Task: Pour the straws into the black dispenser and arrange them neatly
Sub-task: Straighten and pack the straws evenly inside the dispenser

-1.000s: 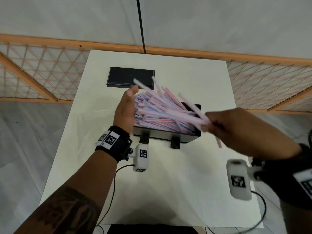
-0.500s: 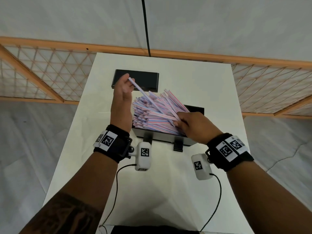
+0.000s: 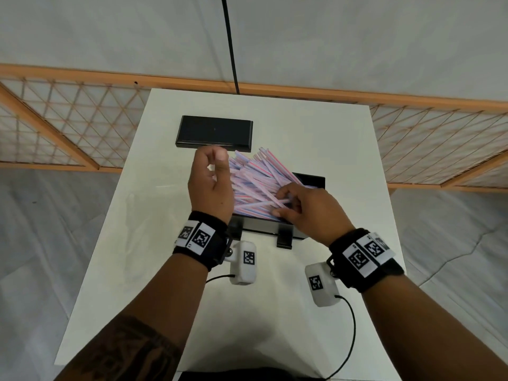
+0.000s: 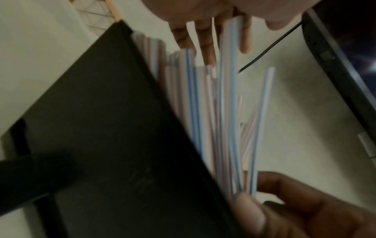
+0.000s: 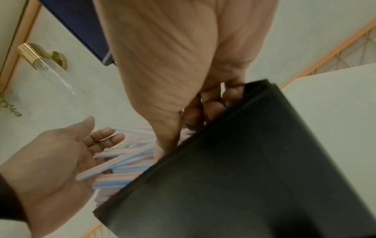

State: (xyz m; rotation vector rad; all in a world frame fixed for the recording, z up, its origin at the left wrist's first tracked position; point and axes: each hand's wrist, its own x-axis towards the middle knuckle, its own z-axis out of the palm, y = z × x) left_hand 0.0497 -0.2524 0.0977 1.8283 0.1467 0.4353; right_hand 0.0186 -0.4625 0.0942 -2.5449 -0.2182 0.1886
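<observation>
The black dispenser [image 3: 309, 180] stands mid-table, heaped with pink and blue striped straws [image 3: 255, 177] that fan out unevenly over its left end. My left hand [image 3: 213, 163] is cupped against the straws' left ends, fingers relaxed and gripping nothing; the right wrist view shows its open palm [image 5: 61, 153] meeting the straw ends [image 5: 126, 161]. My right hand [image 3: 280, 203] reaches into the pile's right side, fingers curled round a few straws. In the left wrist view its fingers [image 4: 205, 48] are threaded between straws [image 4: 213, 112] beside the dispenser wall [image 4: 101, 128].
A flat black lid [image 3: 214, 132] lies on the white table [image 3: 165, 270] just beyond my left hand. A wooden lattice railing [image 3: 68, 119] runs behind the table. Wrist-camera cables [image 3: 349, 325] trail over the near table area.
My right hand swung in from the right and came down onto the pile. The left hand let go of the single raised straw, which is down, and now cups the straw ends.
</observation>
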